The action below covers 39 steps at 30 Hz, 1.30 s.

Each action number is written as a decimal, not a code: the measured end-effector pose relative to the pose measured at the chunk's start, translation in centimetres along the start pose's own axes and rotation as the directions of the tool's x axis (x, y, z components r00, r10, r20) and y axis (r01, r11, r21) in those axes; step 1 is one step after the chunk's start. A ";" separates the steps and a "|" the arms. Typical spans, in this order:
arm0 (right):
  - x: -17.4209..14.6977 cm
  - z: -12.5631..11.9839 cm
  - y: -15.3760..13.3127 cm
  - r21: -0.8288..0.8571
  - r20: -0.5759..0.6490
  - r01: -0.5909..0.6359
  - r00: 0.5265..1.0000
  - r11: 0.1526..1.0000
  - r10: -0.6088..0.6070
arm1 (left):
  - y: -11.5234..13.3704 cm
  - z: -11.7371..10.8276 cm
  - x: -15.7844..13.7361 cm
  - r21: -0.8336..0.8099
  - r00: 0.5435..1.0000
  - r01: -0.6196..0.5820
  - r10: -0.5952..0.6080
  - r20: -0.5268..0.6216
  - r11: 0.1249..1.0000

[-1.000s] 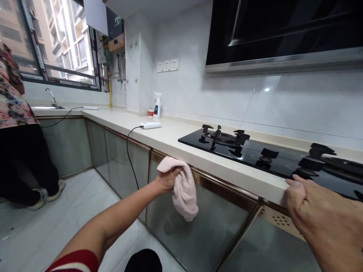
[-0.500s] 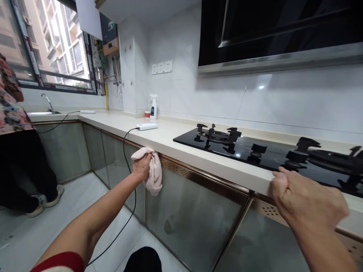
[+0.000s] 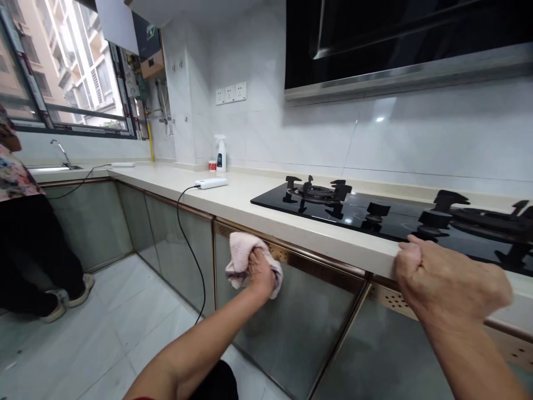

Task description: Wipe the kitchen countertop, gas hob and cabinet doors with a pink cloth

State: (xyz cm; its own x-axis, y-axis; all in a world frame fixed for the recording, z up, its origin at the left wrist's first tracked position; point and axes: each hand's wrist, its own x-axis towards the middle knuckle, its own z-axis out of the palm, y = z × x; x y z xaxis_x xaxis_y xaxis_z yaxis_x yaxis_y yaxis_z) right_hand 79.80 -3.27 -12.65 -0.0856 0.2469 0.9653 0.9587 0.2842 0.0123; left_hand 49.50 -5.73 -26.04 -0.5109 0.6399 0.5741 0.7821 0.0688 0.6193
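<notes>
A pale pink cloth (image 3: 245, 253) is bunched in my left hand (image 3: 261, 272), which is closed and presses it against the upper part of a frosted-glass cabinet door (image 3: 300, 316). Just above the cloth runs a bronze-coloured perforated strip (image 3: 287, 254) under the counter. My right hand (image 3: 452, 280) is curled over the front edge of the white countertop (image 3: 333, 244), beside the black gas hob (image 3: 353, 214). Most of its fingers are hidden from me.
On the counter lie a white power bank (image 3: 211, 183) with a black cable hanging down, a white spray bottle (image 3: 221, 154) and a small red-and-white tub (image 3: 212, 165). A range hood (image 3: 408, 50) overhangs the hob. Another person (image 3: 25, 222) stands at left near the sink (image 3: 54, 168).
My left hand has carried the cloth rightward and slightly down, from the counter's edge onto the cabinet door. My right hand stays at the counter edge. The view has shifted slightly.
</notes>
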 end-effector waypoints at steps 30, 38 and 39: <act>-21.6 -1.1 -11.2 0.395 0.914 -0.910 0.404 0.126 0.048 | 3.1 -1.9 -9.1 -0.658 0.578 0.504 0.347 0.738 0.559; -21.8 -2.6 -6.3 0.334 0.738 -0.780 0.566 0.530 0.367 | 1.0 -1.6 -8.2 -0.621 0.638 0.173 0.394 0.662 0.764; -21.7 -2.9 -5.2 0.319 0.651 -0.752 0.617 0.577 0.444 | 0.6 -1.9 -7.9 -0.576 0.674 0.100 0.370 0.639 0.811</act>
State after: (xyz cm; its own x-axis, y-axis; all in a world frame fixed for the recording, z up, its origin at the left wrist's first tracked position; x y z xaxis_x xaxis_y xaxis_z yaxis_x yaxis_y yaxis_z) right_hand 77.43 -12.78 -32.91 0.1960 0.8809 0.4308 0.5309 0.2740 -0.8019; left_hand 53.31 -12.15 -29.22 0.1732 0.9461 0.2738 0.3780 -0.3206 0.8685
